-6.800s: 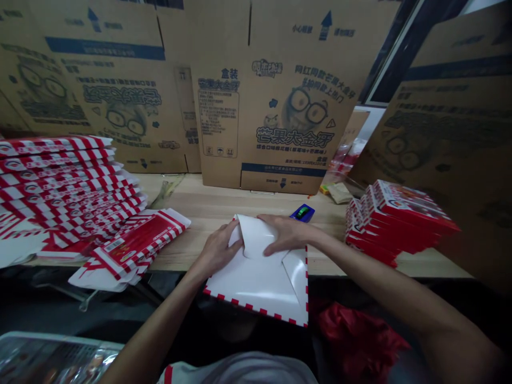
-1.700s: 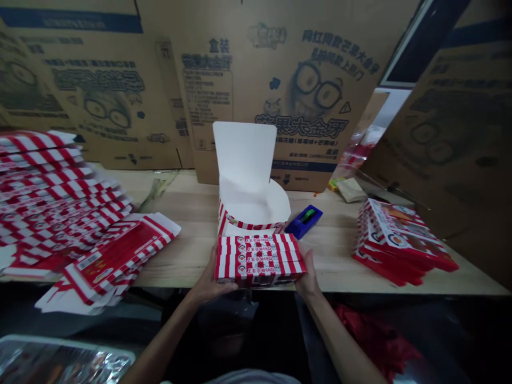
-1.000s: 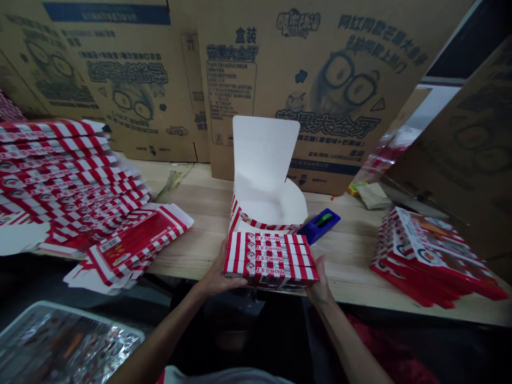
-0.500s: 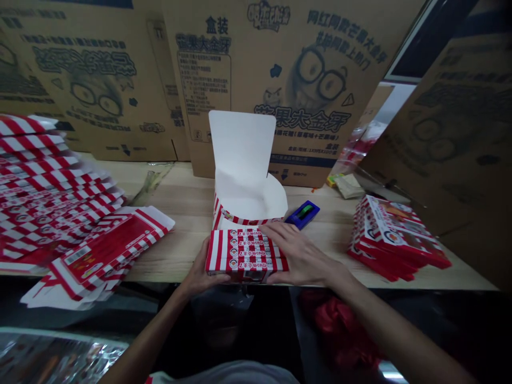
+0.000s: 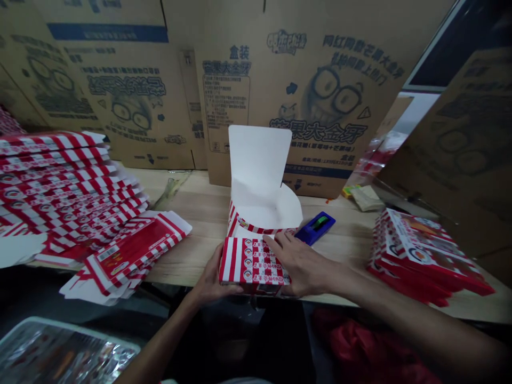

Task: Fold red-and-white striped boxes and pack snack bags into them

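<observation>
A bundle of slim red-and-white striped boxes (image 5: 244, 261), four rows showing, is held between a person's two bare hands at the front edge of a pale wooden counter (image 5: 204, 213). Whether it rests on the edge or is lifted slightly cannot be told. The left hand (image 5: 212, 274) grips the left end, thumb along the lower front, fingers at the side. The right hand (image 5: 302, 264) pinches the right end, its fingers laid over the top and covering part of the print.

Just behind the bundle stands a striped carton (image 5: 266, 210), white inside, its lid panel (image 5: 260, 154) raised upright. Beside it, to the right, lies a blue tape dispenser (image 5: 318, 228) with a green centre. Farther right is a leaning stack of printed boxes (image 5: 424, 250). On the left, flattened striped cartons (image 5: 72, 186) are piled high. Large brown cardboard (image 5: 272, 101) with blue print lines the back.
</observation>
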{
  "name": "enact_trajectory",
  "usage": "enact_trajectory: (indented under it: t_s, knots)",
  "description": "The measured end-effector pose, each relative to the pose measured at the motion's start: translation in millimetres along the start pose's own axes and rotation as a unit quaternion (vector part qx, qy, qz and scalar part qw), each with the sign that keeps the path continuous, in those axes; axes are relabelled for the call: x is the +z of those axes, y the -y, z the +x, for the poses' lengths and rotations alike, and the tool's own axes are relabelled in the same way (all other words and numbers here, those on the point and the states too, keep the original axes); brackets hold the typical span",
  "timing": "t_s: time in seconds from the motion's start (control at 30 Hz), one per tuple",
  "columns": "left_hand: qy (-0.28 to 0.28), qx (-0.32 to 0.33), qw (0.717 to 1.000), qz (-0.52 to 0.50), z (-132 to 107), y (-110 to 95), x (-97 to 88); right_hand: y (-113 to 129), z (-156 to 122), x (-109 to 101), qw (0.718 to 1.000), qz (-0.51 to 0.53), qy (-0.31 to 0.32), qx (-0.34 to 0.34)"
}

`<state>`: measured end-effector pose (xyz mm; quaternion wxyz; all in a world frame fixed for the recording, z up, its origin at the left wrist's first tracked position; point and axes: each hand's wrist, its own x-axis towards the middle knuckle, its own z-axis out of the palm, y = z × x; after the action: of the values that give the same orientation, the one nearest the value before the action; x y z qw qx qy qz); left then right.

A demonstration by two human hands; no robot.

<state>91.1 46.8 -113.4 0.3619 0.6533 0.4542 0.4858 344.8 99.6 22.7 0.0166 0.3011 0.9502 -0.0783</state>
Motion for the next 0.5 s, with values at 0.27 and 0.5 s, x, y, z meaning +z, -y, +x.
enact_trajectory:
  t_s: [0.27,0.5]
  knots:
    - [0.002,0.0,1.0,0.015,-5.4,19.8,4.5,6.5,10.9,30.5,0.998,-0.002,-0.008,0.068]
    - [0.073,0.038,0.996,0.044,-7.6,-9.0,-21.5,3.3,-20.7,-5.2,0.995,0.068,0.006,0.078]
